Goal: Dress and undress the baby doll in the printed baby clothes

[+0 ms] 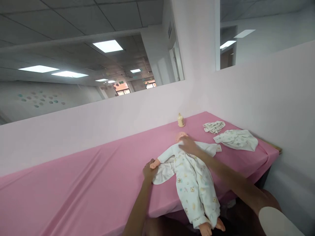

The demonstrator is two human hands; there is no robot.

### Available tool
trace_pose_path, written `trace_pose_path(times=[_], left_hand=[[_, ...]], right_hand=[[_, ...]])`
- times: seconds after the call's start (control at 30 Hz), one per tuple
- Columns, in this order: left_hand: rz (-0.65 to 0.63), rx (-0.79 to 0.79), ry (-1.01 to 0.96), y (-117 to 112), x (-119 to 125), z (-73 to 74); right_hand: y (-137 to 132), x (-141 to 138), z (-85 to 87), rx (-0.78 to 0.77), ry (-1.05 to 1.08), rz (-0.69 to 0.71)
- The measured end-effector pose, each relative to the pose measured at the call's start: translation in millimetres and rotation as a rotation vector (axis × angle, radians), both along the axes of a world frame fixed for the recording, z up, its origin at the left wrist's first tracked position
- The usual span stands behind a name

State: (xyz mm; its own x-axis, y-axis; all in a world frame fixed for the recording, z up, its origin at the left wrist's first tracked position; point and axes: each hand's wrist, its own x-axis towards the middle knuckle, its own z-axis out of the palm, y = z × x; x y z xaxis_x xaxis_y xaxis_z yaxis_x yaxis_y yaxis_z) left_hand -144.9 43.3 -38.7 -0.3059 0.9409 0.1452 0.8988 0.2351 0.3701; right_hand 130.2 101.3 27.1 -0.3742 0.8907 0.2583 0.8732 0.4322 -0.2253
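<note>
A baby doll (180, 135) lies on its back on a pink-covered table (118, 183), its feet beyond the front edge. It has on a white long-sleeved top (169, 152) and white pants with small prints (190, 183). My left hand (148, 170) is curled beside the doll's hand, at the edge of a white cloth flap (162, 173); what its fingers hold is hidden. Over the doll's upper chest, just below its face, is my right hand (189, 145). Its fingers are blurred, and whether they grip the top cannot be made out.
Behind the doll's head stands a cream-coloured bottle (181, 120) near the wall. To the right lie a crumpled printed cloth (214, 127) and a folded printed garment (237, 140). White walls (270, 91) with windows border the table at the back and right.
</note>
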Motion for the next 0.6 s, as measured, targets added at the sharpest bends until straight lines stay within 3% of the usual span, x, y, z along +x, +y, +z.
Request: trace_pose_path(times=[0.07,0.13,0.2,0.27,0.33,0.4,0.47,0.5,0.6], left_hand=[[-0.019,0.038,-0.086,-3,-7,8.6],[-0.010,0.083,-0.174,-2,-12,21.9],[0.017,0.137,-0.238,4,-8,38.6],[0.005,0.196,-0.266,13,12,55.5],[-0.100,0.237,-0.256,24,50,68.5],[-0.316,0.212,-0.202,33,102,74.8],[-0.515,0.159,-0.126,39,157,74.9],[-0.662,0.082,0.065,40,182,73.3],[-0.790,-0.018,0.216,41,236,66.0]], right_hand=[[-3,56,-5.3,-0.036,0.072,-0.316],[-9,107,-16.6,-0.080,0.107,-0.513],[-17,142,-30.9,-0.143,0.142,-0.635],[-21,158,-43.8,-0.201,0.179,-0.682],[-22,159,-52.2,-0.234,0.211,-0.687],[-19,154,-55.8,-0.249,0.237,-0.683],[-17,150,-56.4,-0.264,0.258,-0.684],[-16,150,-56.2,-0.271,0.266,-0.685],[-15,157,-54.5,-0.296,0.287,-0.697]])
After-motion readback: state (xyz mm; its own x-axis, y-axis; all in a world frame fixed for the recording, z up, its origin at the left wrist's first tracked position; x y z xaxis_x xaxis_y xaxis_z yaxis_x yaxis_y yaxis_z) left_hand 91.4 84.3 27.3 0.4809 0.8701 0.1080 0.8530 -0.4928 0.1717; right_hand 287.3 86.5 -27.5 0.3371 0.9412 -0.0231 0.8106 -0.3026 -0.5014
